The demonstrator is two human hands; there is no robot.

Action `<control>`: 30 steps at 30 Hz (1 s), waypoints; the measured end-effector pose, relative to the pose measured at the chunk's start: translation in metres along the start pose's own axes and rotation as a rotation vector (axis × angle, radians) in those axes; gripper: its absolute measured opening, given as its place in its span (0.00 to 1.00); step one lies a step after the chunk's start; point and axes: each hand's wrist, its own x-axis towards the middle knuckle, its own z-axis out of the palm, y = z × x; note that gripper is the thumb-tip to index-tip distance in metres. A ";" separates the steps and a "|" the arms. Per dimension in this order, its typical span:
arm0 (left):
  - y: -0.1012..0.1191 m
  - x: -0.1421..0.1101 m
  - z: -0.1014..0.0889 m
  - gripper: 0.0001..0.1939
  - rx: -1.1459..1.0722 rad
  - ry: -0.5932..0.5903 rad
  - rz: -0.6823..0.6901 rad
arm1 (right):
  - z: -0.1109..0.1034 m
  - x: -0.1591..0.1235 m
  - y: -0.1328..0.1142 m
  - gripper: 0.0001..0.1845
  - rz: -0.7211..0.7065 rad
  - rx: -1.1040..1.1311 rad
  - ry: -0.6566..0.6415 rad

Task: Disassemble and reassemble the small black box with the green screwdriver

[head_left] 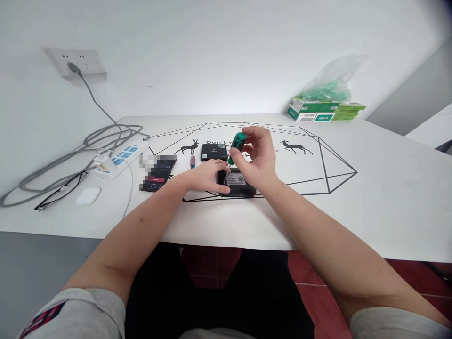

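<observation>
My right hand [257, 157] is closed around a green-handled screwdriver [237, 143], whose tip points down at a small black device [238, 184] with a label on top. My left hand [206, 175] rests on the left side of that device, fingers pressed on it to hold it down. A second black box [213, 151] lies just behind. A small screwdriver with a red and blue handle [192, 161] lies to the left of my left hand.
A phone [157, 173] lies left of the device. Further left are a power strip [120, 159] with grey cables, glasses [60, 192] and a white earbud case [88, 196]. Green boxes and a plastic bag [326, 101] sit at the back right.
</observation>
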 end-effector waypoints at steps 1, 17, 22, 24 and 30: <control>0.000 0.001 -0.001 0.23 -0.010 0.011 0.020 | 0.000 0.000 0.001 0.24 0.008 0.000 0.017; -0.026 0.013 -0.004 0.17 0.430 0.237 -0.425 | -0.011 0.016 0.031 0.22 0.153 -0.165 0.194; -0.032 0.008 -0.010 0.19 0.468 0.337 -0.792 | -0.029 0.031 0.044 0.22 0.248 -0.374 0.144; -0.036 0.005 -0.010 0.18 0.340 0.326 -0.883 | -0.037 0.035 0.050 0.21 0.333 -0.513 -0.004; -0.046 0.005 -0.011 0.12 0.126 0.429 -0.852 | -0.045 0.031 0.062 0.24 0.684 -0.852 -0.607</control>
